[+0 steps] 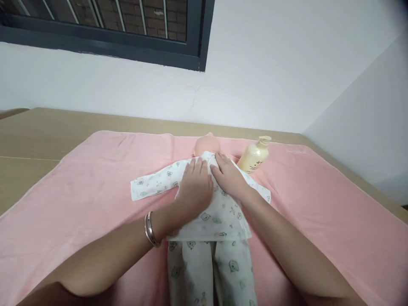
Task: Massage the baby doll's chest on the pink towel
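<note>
A baby doll (206, 145) lies on its back, its head pointing away from me and its face not visible. It wears a white long-sleeved top (219, 219) with small animal prints and matching trousers (234, 272). My left hand (196, 185) rests flat on the left of the chest, fingers stretched toward the neck. On the right of the chest lies my right hand (230, 175), palm down, its fingertips near the collar and its thumb apart. Both sleeves spread outward. Nothing is gripped in either hand.
Beyond the right sleeve stands a pale yellow pump bottle (255, 156), leaning in view. A pink blanket (95, 191) covers most of the wooden table (47, 131). Behind the table rise a white wall (255, 76) and a dark-framed window (194, 42) with bars.
</note>
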### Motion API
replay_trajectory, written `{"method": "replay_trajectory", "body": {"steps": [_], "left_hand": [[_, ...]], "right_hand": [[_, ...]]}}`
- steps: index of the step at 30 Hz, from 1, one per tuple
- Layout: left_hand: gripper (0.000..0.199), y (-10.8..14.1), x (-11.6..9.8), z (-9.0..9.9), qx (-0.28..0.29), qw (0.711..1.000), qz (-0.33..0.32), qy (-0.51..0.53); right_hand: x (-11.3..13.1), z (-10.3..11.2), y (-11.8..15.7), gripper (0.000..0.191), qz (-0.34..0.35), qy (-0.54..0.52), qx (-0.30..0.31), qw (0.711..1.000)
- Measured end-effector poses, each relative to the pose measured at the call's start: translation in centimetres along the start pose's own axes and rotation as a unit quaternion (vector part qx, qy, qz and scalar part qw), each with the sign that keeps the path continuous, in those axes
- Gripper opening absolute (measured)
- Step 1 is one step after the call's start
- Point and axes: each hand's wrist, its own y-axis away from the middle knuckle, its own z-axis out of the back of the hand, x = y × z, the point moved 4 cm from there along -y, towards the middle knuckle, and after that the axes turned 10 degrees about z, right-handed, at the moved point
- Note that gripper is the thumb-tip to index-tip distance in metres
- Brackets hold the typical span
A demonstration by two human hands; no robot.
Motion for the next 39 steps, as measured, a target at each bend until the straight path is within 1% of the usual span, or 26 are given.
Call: {"method": "replay_trajectory", "body": {"steps": [2, 4, 9, 12, 14, 17, 19, 22, 25, 27, 29, 31, 32, 33, 34, 37, 38, 39], "left_hand": [[0.050, 0.6, -0.4, 0.1, 0.011, 1.000, -0.005, 0.017], [0.051, 0.3, -0.3, 0.0, 0.031, 0.999, -0.003, 0.041], [0.051, -2.0, 1.7, -0.2, 0.073, 0.991, 0.055, 0.095], [0.050, -3.0, 2.6, -0.3, 0.087, 0.986, 0.059, 0.133], [0.048, -3.3, 3.0, -0.3, 0.079, 0.985, 0.062, 0.141], [0.045, -3.1, 2.8, -0.2, 0.048, 0.992, 0.050, 0.107], [0.044, -2.6, 2.1, -0.2, 0.025, 0.997, 0.026, 0.065], [0.044, -1.4, 0.8, -0.1, -0.004, 1.000, -0.013, 0.012], [0.044, -0.9, 0.3, 0.2, -0.020, 0.999, -0.027, -0.003], [0.042, -1.4, 0.6, 0.3, -0.001, 0.999, -0.033, 0.009], [0.038, -2.3, 1.5, 0.3, 0.049, 0.998, -0.025, 0.034], [0.036, -3.3, 2.4, 0.3, 0.095, 0.994, 0.002, 0.054], [0.036, -3.5, 2.7, 0.3, 0.102, 0.993, 0.014, 0.053], [0.037, -3.5, 2.7, 0.4, 0.096, 0.994, 0.018, 0.041], [0.038, -3.3, 2.5, 0.5, 0.084, 0.996, 0.006, 0.020], [0.040, -1.8, 0.9, 0.6, 0.047, 0.993, -0.088, -0.060], [0.040, -1.3, 0.4, 0.6, 0.040, 0.990, -0.110, -0.072], [0.041, -0.9, 0.0, 0.6, 0.034, 0.990, -0.119, -0.072]], "right_hand": [[-0.6, -0.1, -0.4, 0.062, -0.006, -0.001, -0.009, 1.000], [-0.7, -0.3, -0.4, 0.061, 0.002, 0.008, -0.015, 1.000], [-0.1, -0.1, -0.1, 0.061, 0.006, 0.034, -0.005, 0.999], [1.0, 0.5, 0.6, 0.057, 0.000, 0.071, -0.002, 0.998], [1.8, 0.8, 1.2, 0.055, -0.002, 0.106, -0.006, 0.994], [2.6, 0.9, 1.8, 0.054, 0.008, 0.143, -0.008, 0.990], [2.3, 0.8, 1.5, 0.055, 0.006, 0.125, 0.002, 0.992], [1.0, 0.6, 0.4, 0.055, -0.010, 0.070, 0.019, 0.997], [0.4, 0.7, -0.3, 0.051, -0.011, 0.054, 0.027, 0.998], [0.9, 0.8, 0.0, 0.052, -0.010, 0.067, 0.034, 0.997], [1.9, 1.0, 0.9, 0.055, -0.003, 0.095, 0.043, 0.995], [2.8, 1.3, 1.7, 0.056, 0.007, 0.118, 0.050, 0.992], [3.0, 1.4, 1.9, 0.054, 0.008, 0.120, 0.052, 0.991], [3.0, 1.6, 1.9, 0.052, 0.005, 0.113, 0.053, 0.992], [2.8, 1.7, 1.8, 0.048, -0.003, 0.098, 0.051, 0.994], [1.4, 1.8, 0.7, 0.043, -0.024, 0.047, 0.036, 0.998], [1.0, 1.7, 0.3, 0.042, -0.023, 0.039, 0.032, 0.998], [0.8, 1.6, 0.0, 0.042, -0.018, 0.039, 0.029, 0.999]]}}
